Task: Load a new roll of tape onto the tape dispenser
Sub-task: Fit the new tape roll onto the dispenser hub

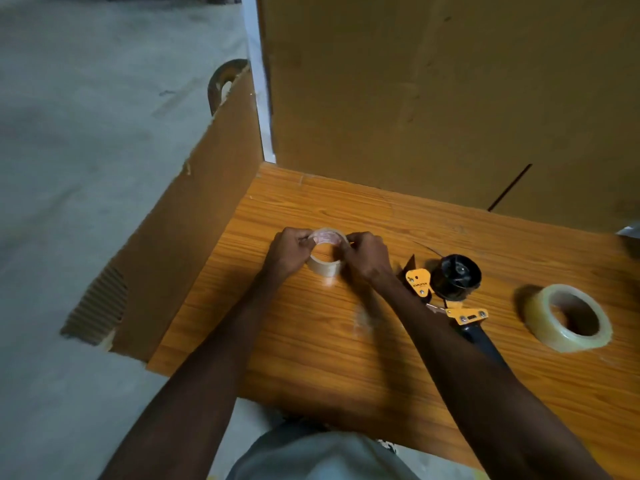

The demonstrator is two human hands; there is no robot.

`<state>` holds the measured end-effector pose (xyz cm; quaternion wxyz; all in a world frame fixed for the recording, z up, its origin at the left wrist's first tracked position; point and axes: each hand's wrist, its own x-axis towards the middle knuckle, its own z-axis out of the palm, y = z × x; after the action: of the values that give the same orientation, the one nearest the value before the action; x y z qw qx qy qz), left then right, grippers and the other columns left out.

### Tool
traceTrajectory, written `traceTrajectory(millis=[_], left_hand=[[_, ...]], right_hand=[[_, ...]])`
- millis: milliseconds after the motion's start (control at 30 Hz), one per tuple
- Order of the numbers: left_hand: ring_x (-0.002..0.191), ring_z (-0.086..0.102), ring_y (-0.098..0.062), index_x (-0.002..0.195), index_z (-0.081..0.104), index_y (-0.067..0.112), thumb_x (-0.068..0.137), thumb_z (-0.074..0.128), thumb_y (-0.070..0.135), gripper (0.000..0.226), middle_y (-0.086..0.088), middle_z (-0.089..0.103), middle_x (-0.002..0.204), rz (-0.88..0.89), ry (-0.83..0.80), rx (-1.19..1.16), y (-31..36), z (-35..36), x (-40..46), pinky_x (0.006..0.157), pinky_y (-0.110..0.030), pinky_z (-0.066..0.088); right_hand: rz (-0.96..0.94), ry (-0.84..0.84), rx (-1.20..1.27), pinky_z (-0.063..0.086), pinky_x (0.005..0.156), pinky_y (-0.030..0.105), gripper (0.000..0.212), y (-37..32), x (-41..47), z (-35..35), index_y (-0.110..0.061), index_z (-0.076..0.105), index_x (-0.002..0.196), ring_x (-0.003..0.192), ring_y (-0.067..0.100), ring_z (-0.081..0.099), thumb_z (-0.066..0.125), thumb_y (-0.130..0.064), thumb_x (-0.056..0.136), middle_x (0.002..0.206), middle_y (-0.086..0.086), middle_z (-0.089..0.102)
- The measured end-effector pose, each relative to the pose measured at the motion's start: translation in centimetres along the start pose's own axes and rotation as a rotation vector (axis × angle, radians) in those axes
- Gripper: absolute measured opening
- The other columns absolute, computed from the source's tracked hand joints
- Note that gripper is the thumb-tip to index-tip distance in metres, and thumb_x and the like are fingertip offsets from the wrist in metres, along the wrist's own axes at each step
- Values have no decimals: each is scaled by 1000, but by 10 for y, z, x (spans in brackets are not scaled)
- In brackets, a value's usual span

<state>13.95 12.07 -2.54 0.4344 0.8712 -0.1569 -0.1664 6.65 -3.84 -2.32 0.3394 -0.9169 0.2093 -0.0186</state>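
Note:
A thin, nearly used-up tape roll [323, 266] with a cardboard core is held just above the wooden table [311, 341]. My left hand [287, 252] grips its left rim and my right hand [367, 258] pinches its right rim. The orange and black tape dispenser [450, 289] lies on its side to the right of my right hand, its black spool hub bare and its black handle partly hidden under my right forearm. A full clear tape roll [568, 318] lies flat on the table further right.
Tall cardboard sheets [433, 98] stand along the table's back edge, and another cardboard panel [194, 237] leans against its left side. Concrete floor [86, 133] lies to the left. A brown tape roll [225, 81] peeks over the left panel.

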Motion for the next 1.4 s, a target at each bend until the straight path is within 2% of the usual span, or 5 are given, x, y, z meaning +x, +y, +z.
traceTrajectory(millis=[233,500,933,1200,1400], left_hand=[[82,58,-19,72,52,28,88,63,35,21,0,56,80,-7,64,109,22,-1,0,83,-38,51],[130,53,-26,134,59,11,92,63,36,49,-5,61,137,208,-44,116,82,38,-3,105,-36,45],[121,60,-19,129,62,11,90,66,33,45,-6,65,131,462,-329,59,200,205,-58,100,-35,49],[91,65,-35,88,64,12,92,63,37,26,-8,66,87,215,-544,69,222,296,-69,69,-41,47],[104,65,-33,116,68,5,95,62,20,26,-15,69,114,195,-543,-75,217,305,-68,87,-52,53]], right_hand=[[54,67,-35,47,79,34,35,3,-5,-18,-8,77,100,103,35,67,57,-37,95,102,15,77],[18,307,-5,48,81,27,40,36,-47,-82,-6,71,119,103,23,70,62,-36,95,118,10,75],[351,706,-71,54,87,41,38,209,-172,-195,-3,70,120,106,36,69,60,-27,92,117,19,73],[538,684,143,55,89,46,46,268,-189,-211,-7,70,120,106,29,69,70,-39,87,115,11,75],[600,531,327,57,78,42,28,276,-172,-215,-15,78,97,88,23,72,73,-39,83,94,6,78]])
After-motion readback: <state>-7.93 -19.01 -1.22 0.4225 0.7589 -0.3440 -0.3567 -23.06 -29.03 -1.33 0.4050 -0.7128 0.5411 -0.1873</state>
